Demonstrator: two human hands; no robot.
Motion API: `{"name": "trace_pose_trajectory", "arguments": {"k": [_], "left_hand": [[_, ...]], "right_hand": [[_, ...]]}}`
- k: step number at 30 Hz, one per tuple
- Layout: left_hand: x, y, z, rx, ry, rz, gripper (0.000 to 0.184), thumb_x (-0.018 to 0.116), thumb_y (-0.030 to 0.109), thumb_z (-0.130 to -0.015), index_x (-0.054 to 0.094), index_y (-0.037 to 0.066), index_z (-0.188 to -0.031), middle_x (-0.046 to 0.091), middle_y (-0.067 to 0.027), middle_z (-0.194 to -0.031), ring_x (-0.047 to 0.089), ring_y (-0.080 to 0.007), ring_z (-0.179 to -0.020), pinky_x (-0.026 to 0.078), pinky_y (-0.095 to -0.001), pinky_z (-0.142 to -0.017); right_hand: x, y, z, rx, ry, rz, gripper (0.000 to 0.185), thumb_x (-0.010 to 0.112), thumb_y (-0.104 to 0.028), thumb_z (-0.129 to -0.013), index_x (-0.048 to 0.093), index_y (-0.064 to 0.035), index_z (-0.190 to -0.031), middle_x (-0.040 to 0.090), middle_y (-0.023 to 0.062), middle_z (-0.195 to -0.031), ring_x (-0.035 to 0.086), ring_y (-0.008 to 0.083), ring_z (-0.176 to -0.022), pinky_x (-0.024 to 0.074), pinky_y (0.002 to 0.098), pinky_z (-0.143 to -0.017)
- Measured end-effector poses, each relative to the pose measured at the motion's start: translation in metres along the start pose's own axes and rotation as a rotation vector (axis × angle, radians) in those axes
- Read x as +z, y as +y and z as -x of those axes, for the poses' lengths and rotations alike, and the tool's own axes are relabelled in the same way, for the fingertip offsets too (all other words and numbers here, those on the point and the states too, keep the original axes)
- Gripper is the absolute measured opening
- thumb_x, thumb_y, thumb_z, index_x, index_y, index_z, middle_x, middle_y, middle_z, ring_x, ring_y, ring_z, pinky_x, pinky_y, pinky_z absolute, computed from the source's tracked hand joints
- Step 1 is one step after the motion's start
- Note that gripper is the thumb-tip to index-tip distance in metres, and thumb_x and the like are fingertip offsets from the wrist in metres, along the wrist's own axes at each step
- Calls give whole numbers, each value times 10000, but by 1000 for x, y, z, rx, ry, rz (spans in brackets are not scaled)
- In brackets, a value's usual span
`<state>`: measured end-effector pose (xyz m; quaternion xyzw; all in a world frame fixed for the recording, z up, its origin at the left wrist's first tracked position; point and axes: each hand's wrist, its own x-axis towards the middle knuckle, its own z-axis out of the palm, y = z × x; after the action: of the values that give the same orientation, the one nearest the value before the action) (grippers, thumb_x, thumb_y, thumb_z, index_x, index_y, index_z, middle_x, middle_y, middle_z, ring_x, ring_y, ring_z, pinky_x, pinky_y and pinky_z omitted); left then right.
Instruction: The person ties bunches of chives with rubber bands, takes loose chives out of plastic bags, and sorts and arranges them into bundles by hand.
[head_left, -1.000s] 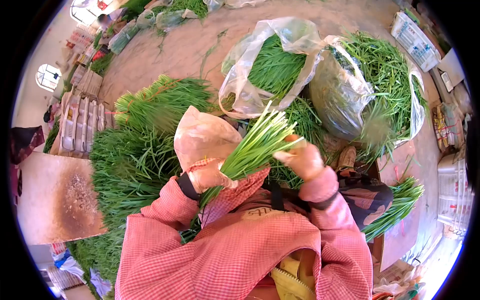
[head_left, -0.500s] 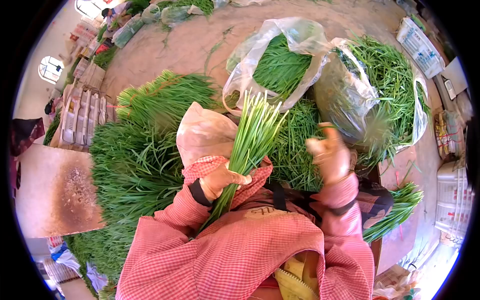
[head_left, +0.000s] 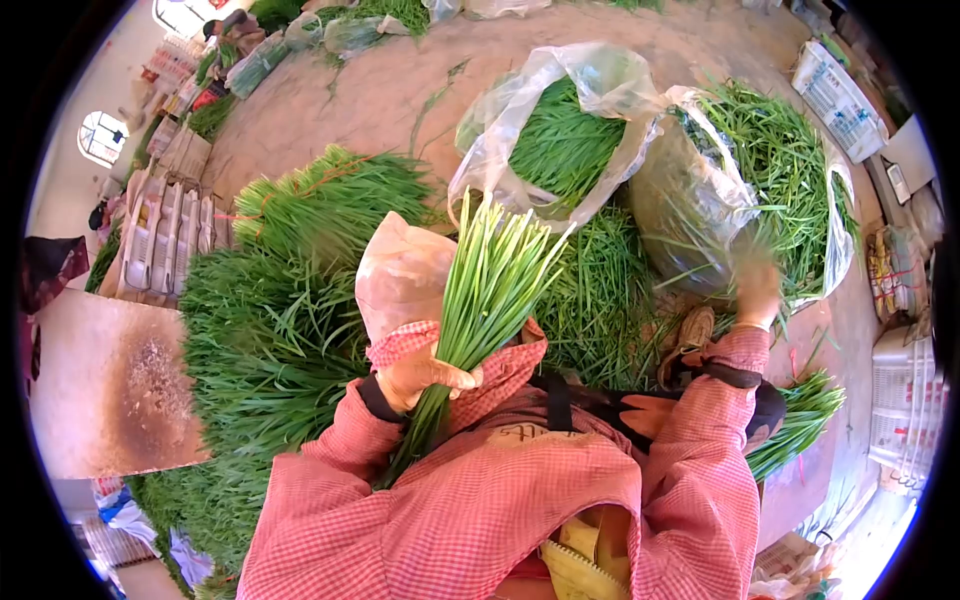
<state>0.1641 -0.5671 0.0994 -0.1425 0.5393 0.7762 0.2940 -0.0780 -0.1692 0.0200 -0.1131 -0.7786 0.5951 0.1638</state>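
My left hand (head_left: pixel 428 378) is closed round a bunch of garlic chives (head_left: pixel 492 295), its pale cut ends fanned upward and its dark leaves trailing below my wrist. Smeared by motion, my right hand (head_left: pixel 757 285) is beside the plastic bag (head_left: pixel 700 215) of loose green leaves (head_left: pixel 775 150) at the right; its fingers cannot be made out. Loose chives (head_left: pixel 600 300) lie in a heap between my two hands. On my left side a large pile of chives (head_left: pixel 270 320) spreads along my sleeve.
A tied bundle of chives (head_left: pixel 335 195) lies beyond the pile. Farther forward stands an open clear bag (head_left: pixel 475 160) of chives. Another bundle (head_left: pixel 795 425) rests by my right elbow. A stained board (head_left: pixel 120 385) is at the left, white crates (head_left: pixel 840 95) at the far right.
My right hand has swung outward to the right, from near the loose heap to the bag of leaves. My left hand, still holding the chives, has shifted slightly left.
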Motion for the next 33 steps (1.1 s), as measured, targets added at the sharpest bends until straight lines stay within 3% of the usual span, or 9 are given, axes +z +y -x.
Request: {"name": "trace_pose_trajectory", "arguments": {"k": [2, 4, 6, 8, 14, 17, 22, 28, 33], "left_hand": [[10, 10, 2, 24, 22, -51, 413, 668, 72, -660, 502, 39, -1036, 529, -21, -741, 482, -86, -616, 402, -204, -529], [27, 14, 2, 90, 151, -106, 423, 675, 71, -657, 498, 39, -1040, 532, -13, -743, 478, -71, -623, 404, -197, -535], [30, -10, -8, 177, 192, -210, 457, 676, 92, -671, 492, 21, -1083, 586, -56, -790, 565, -161, -687, 459, -252, -593], [54, -18, -16, 379, 621, -1079, 608, 682, 132, -681, 417, 13, -1216, 607, -168, -940, 599, -311, -843, 482, -329, -707], [38, 20, 25, 361, 252, -1082, 1144, 780, 325, -580, 35, -100, -1337, 255, -293, -1338, 290, -352, -1256, 232, -388, -1036], [17, 39, -5, 460, 233, -894, 1128, 778, 316, -592, 38, -61, -1354, 217, -260, -1377, 241, -286, -1289, 199, -358, -1051], [40, -18, -68, -145, -532, -14, 733, 742, 200, -672, 357, 27, -1272, 529, -119, -1117, 506, -191, -1017, 422, -310, -861], [54, -31, -51, -141, -164, 99, 521, 674, 87, -723, 460, 56, -1197, 571, -56, -1024, 549, -144, -903, 452, -274, -794], [48, -55, -53, -12, 124, 102, 494, 646, 11, -724, 470, 38, -1185, 555, -45, -1070, 534, -134, -917, 446, -268, -799]], "right_hand": [[23, 2, 38, -228, 55, 552, 656, 605, -285, -824, 299, 73, -1280, 413, 234, -1249, 448, 285, -1122, 353, 353, -959], [68, 10, 91, -178, -280, 70, 800, 620, -384, -791, 214, 53, -1325, 345, 212, -1323, 367, 307, -1198, 266, 400, -1014], [96, -17, 143, 956, -944, -829, 719, 553, -534, -776, 315, -106, -1302, 472, 125, -1219, 490, 295, -1065, 353, 464, -931], [125, -48, 181, 1178, -1020, -1392, 670, 426, -549, -833, 270, -128, -1330, 417, 131, -1282, 443, 296, -1137, 324, 468, -970], [118, -71, 187, 1033, -983, -1491, 511, 306, -397, -927, 298, -80, -1327, 357, 174, -1327, 391, 321, -1187, 350, 431, -980], [114, -88, 192, 1120, -969, -1559, 536, 336, -426, -912, 330, -68, -1312, 412, 188, -1282, 434, 331, -1145, 370, 440, -960], [118, -89, 169, 874, -1202, -1495, 683, 338, -557, -864, 280, -64, -1334, 426, 156, -1264, 474, 295, -1092, 401, 409, -932], [112, -33, 92, 770, -796, -937, 371, 510, -422, -855, 570, -56, -862, 413, -29, -551, 396, 85, -440, 375, 239, -414], [73, -49, 32, 178, -419, 98, 338, 559, -333, -846, 579, 1, -898, 603, 83, -718, 542, 157, -640, 441, 289, -637]]}}
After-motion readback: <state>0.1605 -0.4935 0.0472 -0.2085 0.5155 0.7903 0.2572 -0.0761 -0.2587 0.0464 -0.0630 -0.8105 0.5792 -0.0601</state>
